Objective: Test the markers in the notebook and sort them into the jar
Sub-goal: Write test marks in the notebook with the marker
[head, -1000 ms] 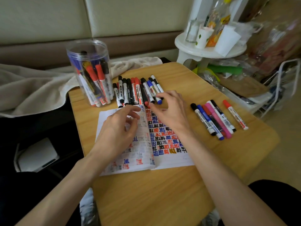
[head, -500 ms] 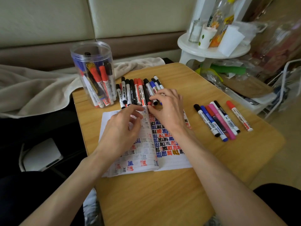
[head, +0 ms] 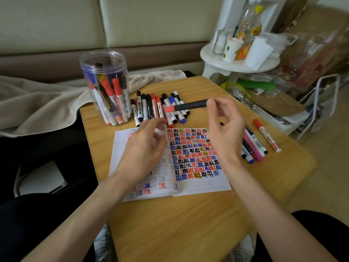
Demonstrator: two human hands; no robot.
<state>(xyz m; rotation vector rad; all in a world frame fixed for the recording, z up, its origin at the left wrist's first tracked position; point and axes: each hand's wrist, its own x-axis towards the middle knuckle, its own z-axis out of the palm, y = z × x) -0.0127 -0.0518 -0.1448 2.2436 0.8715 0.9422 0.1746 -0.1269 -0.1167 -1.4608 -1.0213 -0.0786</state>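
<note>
Above open scribble-filled paper notebook point(head: 194, 167): black-barrelled red-capped marker point(head: 190, 106), pinched by right hand point(head: 226, 133), ready for testing; left hand point(head: 143, 148), blurred, seemingly loose-fingered, steadying page.

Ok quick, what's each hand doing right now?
Left hand: open, holding nothing, above the notebook.
Right hand: pinching a black marker with a red end.

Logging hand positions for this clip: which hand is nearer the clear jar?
Left. The left hand is over the notebook, in front-right of the jar; the right hand, pinching a marker, is farther right.
</note>
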